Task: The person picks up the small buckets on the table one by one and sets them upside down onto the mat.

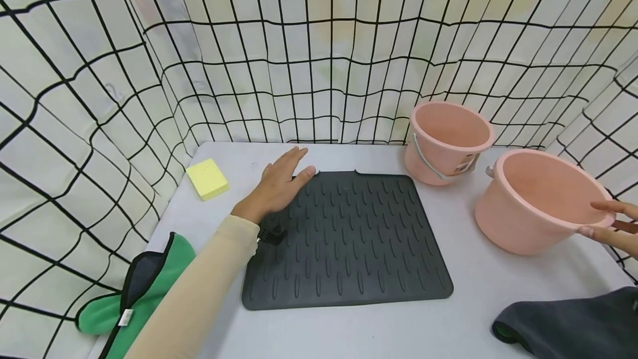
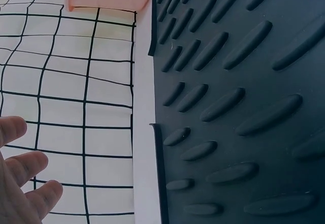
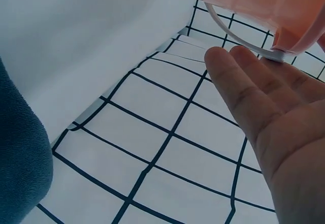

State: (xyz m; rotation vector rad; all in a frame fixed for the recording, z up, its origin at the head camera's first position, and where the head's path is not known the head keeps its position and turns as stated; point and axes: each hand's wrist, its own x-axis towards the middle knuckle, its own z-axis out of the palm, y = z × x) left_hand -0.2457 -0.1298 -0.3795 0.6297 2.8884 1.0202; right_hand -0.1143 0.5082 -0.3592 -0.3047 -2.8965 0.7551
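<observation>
My left hand (image 1: 279, 184) hovers over the back left corner of a dark grey ribbed mat (image 1: 349, 242), fingers extended and holding nothing. In the left wrist view its fingertips (image 2: 35, 160) show at the lower left, apart from the mat. At the far right, my right hand (image 1: 615, 226) is at the rim of the larger pink bucket (image 1: 523, 220). Its fingers (image 3: 238, 84) look straight in the right wrist view, with the tips close by the bucket's handle joint (image 3: 279, 54). Part of this hand is cut off by the head view's edge.
A smaller pink bucket (image 1: 438, 154) with a wire handle stands behind the mat. A yellow sponge (image 1: 206, 179) lies back left. A green cloth (image 1: 164, 287) hangs at the left edge, and a dark grey cloth (image 1: 573, 320) lies front right. Black-grid white walls (image 1: 319, 71) enclose the white table (image 1: 319, 331).
</observation>
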